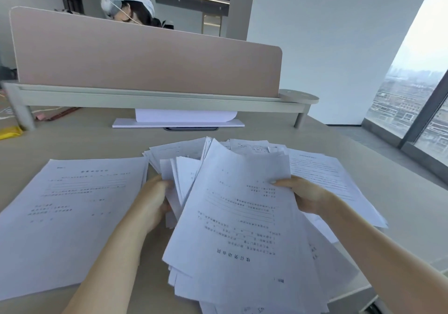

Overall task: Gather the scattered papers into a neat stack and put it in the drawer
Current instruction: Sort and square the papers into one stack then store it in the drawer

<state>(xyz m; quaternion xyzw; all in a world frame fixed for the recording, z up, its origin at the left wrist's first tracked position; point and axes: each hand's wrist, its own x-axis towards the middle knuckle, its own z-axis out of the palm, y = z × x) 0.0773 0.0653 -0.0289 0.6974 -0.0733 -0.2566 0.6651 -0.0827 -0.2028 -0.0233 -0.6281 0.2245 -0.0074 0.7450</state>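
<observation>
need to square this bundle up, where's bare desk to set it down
Bare desk lies between the left sheet and the divider rail, and along the far right edge. The middle is crowded: the bundle in both hands overlaps sheets at right.

Bright, cool daylight enters from the window [417, 100] at the right edge, which is washed out near the top. Shadows are soft and faint. Wide-angle distortion bends lines at the edges. Printed text on the papers [242, 216] is slightly blurred.
</observation>
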